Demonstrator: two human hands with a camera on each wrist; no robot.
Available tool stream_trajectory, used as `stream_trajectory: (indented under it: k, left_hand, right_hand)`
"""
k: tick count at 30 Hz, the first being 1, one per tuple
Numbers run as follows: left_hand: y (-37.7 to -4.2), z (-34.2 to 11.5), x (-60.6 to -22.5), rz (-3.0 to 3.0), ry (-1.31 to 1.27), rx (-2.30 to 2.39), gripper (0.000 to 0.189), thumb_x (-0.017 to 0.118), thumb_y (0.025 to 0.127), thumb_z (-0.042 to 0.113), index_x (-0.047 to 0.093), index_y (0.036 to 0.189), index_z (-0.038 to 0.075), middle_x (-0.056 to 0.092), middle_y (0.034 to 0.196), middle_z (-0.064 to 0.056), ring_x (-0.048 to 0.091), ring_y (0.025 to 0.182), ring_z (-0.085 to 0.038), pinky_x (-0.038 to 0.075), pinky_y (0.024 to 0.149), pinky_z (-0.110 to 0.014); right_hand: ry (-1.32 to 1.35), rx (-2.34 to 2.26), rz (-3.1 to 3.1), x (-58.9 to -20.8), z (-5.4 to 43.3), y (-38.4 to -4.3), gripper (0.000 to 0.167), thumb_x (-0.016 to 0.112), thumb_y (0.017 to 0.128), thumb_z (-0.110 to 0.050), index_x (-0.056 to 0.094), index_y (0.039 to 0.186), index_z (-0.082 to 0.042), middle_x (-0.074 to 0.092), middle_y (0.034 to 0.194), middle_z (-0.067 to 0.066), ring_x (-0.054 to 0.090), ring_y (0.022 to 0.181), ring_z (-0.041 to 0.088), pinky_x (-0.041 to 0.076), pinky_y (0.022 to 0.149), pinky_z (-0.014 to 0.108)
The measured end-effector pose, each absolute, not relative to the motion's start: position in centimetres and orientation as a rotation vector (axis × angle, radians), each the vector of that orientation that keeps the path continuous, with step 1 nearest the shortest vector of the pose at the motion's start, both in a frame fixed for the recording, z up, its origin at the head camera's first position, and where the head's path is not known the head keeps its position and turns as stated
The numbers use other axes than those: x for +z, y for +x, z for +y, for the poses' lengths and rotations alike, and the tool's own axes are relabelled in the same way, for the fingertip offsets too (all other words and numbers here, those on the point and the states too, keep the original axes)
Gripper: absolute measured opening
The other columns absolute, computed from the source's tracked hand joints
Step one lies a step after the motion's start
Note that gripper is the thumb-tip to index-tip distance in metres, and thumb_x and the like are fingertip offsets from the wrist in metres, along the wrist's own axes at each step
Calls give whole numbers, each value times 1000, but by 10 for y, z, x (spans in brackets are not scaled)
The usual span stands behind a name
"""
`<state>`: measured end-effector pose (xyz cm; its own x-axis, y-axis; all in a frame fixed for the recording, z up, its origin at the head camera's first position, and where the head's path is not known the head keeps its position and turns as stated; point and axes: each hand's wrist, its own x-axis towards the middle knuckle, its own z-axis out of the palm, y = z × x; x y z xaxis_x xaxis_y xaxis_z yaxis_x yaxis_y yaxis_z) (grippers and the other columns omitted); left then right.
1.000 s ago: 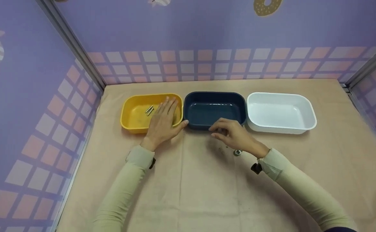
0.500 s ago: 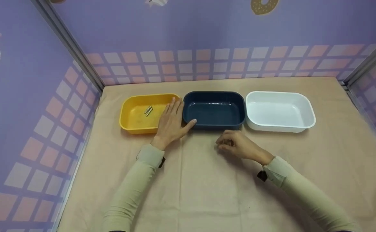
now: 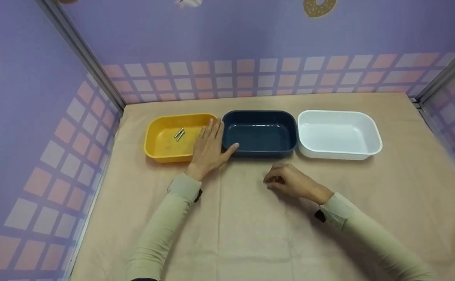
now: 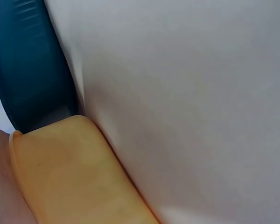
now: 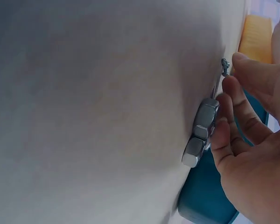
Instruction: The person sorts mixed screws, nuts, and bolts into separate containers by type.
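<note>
In the head view, my left hand (image 3: 208, 150) lies with straight fingers over the right rim of the yellow bin (image 3: 153, 156), its thumb at the dark blue bin (image 3: 260, 153). Two screws (image 3: 179, 134) lie in the yellow bin. My right hand (image 3: 289, 180) is low over the cloth in front of the blue bin. Seen from the right wrist, its bent thumb and index finger stand apart, tips right at a small screw (image 5: 225, 67). Beside the other curled fingers sit a large hex nut (image 5: 206, 114) and a second nut (image 5: 193, 151), both hidden in the head view.
A white bin (image 3: 340, 152) stands right of the blue one, completing a row along the back of the cloth-covered table (image 3: 250, 234). Patterned purple panels (image 3: 250, 31) rise behind and at both sides.
My right hand has come down toward me from the blue bin's front rim onto the small parts, covering them. My left hand has slid right, from inside the yellow bin to its right rim.
</note>
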<state>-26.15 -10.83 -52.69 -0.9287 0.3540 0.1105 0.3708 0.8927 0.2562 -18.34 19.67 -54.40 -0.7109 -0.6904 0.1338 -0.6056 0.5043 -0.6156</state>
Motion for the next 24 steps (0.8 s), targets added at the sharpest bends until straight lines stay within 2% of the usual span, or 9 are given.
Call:
stream_trajectory:
  k: [7,24]
  left_hand:
    - [-263,-103,-528,-3014,-564,-354,98,32,105,75,16,171,6,12,181,-13,4,168,-28,1,137,-44]
    - [-263,-102,-529,-3037,-566,-334,97,30,106,75,14,171,4,6,181,-12,4,168,-27,2,137,-43]
  right_hand:
    - [-1184,-969,2630,-549,199,-182,14,81,95,-6,83,109,-8,76,101,5,68,88,17,58,76,34]
    - [-1135,-1006,2650,-550,201,-180,7,82,94,-5,83,99,-10,76,97,2,69,91,18,59,80,37]
